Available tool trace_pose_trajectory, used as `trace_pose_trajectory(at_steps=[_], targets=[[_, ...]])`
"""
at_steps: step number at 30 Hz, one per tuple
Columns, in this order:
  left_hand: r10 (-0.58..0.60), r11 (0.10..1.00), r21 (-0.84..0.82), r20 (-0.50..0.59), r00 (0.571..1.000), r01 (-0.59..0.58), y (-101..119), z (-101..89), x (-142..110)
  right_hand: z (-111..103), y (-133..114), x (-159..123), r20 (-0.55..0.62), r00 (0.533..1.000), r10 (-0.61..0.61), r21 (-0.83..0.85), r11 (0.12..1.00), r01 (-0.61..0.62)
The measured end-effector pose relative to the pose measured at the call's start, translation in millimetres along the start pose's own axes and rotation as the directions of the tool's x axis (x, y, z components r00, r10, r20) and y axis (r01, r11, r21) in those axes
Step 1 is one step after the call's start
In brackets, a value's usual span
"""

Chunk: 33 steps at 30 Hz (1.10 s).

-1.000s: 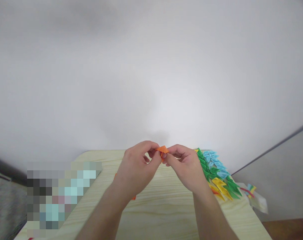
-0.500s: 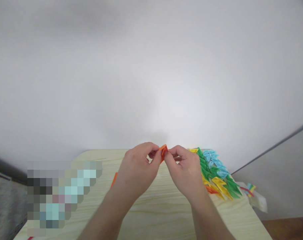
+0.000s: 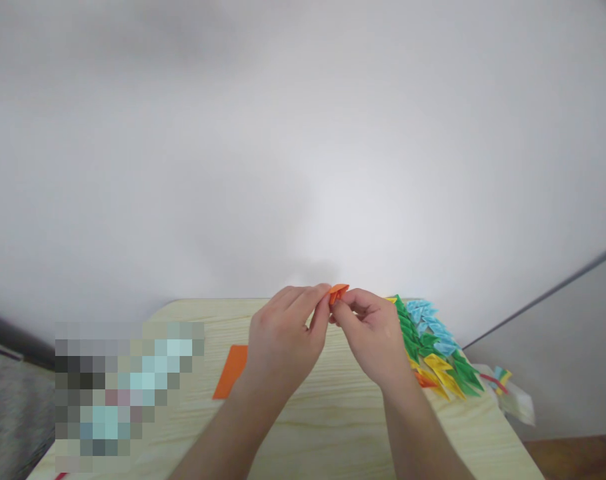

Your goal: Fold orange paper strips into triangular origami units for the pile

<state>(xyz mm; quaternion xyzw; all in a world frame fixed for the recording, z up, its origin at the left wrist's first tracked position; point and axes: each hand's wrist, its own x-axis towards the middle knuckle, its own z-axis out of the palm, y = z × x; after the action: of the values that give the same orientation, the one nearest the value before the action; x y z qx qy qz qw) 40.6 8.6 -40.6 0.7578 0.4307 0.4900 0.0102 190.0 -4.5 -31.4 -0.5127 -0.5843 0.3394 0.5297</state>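
The left hand (image 3: 289, 330) and the right hand (image 3: 370, 330) meet over the far part of the table (image 3: 317, 427), pinching one small orange folded paper (image 3: 339, 293) between them. The left hand is narrow, its thumb and forefinger drawn together at the paper's left edge, which probably steadies it; the right hand is also closed to a pinch, its thumb on the near, lower side and its other fingers curled behind, a hold that seems suited to pressing the layers. Gripping by the fingertips alone makes sense for so small a thing, since it leaves the upper folds uncovered and in sight. The paper is held up rather than laid down, likely so that fingers can reach both faces. A flat orange sheet (image 3: 229, 373) lies beside the left forearm, partly covered by it, within easy reach. Beyond the right wrist, folded pieces lie close together, apparently grouped by colour: blue pieces (image 3: 427, 323) toward the far edge, green pieces (image 3: 407, 333) alongside, and yellow pieces (image 3: 443, 379) nearer, with an orange piece (image 3: 425, 379) among them. Setting them to the side keeps them out of the hands' way.
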Motion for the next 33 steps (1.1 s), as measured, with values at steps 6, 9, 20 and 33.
trace_pose_trajectory(at_steps=[6,9,20,33], targets=[[-0.009,0.993,-0.119,0.013,1.0,0.011,1.7,-0.4,-0.1,-5.8,5.3,6.5,0.053,0.998,0.016,0.098,0.995,-0.021],[-0.067,0.991,-0.118,-0.023,0.997,0.064,3.4,-2.5,0.5,-5.0,5.4,8.3,0.074,0.996,0.045,0.204,0.977,-0.059],[0.0,0.989,-0.147,-0.076,0.997,-0.011,0.6,-10.4,7.5,-11.9,-3.4,6.8,0.161,0.986,0.046,0.236,0.968,-0.083],[-0.111,0.932,-0.336,0.084,0.99,0.133,3.3,-22.2,10.1,-17.8,-2.5,9.0,0.175,0.983,0.045,0.362,0.926,-0.107]])
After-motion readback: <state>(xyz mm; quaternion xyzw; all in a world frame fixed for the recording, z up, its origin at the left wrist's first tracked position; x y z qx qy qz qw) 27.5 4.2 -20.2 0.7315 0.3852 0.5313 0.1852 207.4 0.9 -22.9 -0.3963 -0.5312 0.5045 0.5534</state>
